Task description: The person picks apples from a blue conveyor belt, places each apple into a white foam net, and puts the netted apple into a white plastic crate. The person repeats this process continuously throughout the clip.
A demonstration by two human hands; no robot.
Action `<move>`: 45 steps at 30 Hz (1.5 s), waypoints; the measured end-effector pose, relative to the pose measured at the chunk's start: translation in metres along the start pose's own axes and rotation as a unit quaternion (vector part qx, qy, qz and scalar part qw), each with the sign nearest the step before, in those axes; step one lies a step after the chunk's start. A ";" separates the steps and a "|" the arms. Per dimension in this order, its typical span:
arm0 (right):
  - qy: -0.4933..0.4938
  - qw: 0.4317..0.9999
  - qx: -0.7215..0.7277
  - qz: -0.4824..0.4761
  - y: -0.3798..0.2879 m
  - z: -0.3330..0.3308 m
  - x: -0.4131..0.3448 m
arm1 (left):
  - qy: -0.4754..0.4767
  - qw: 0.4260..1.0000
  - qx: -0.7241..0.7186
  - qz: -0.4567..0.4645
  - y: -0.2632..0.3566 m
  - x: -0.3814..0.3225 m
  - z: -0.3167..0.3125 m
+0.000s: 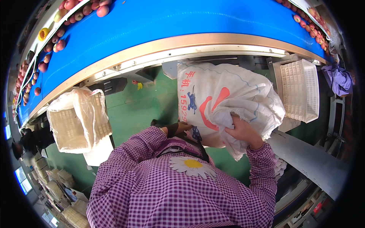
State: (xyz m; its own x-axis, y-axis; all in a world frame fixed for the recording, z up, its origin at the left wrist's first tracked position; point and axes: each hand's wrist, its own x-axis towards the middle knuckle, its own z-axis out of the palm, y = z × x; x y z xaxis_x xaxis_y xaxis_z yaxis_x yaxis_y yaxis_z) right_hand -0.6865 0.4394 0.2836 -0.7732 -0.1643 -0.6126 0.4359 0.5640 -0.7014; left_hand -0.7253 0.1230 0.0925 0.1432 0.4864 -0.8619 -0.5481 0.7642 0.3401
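Note:
A large white woven sack [211, 85] with red and blue markings and writing lies in front of me, its bulk below the conveyor. Its loose, frayed mouth [223, 119] is bunched in the fist of my right hand [243, 131]. At the sack's left edge is my left hand [182, 127], close to my waist, with a dark covering about the wrist. Those fingers reach the sack's edge, but whether they pinch it cannot be told. What the sack contains is hidden.
Beyond the sack runs a blue conveyor belt [159, 25] with a wooden edge and apples [102, 11] along its far side. Plastic crates stand left [77, 122], lined with clear film, and right [299, 91]. A grey metal ledge [308, 159] lies right; another person's purple sleeve [339, 79] shows far right.

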 end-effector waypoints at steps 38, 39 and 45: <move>-0.189 0.914 0.338 -0.120 -0.052 0.126 0.072 | 0.149 0.901 -0.300 0.276 0.194 0.070 -0.233; -0.191 0.893 0.385 -0.131 -0.034 0.122 0.059 | 0.160 0.896 -0.289 0.298 0.189 0.069 -0.239; 0.296 0.948 0.054 -0.107 0.046 0.077 0.042 | 0.038 0.849 -0.289 0.440 0.169 -0.009 -0.187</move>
State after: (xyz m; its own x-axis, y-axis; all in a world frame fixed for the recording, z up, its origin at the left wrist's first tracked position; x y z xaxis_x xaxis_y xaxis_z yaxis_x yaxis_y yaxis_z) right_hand -0.6629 0.3964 0.1975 -0.9582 0.2348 -0.1634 0.2601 0.4775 -0.8392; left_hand -0.9733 0.1687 0.0879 -0.5734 0.7160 -0.3982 -0.7312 -0.2280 0.6430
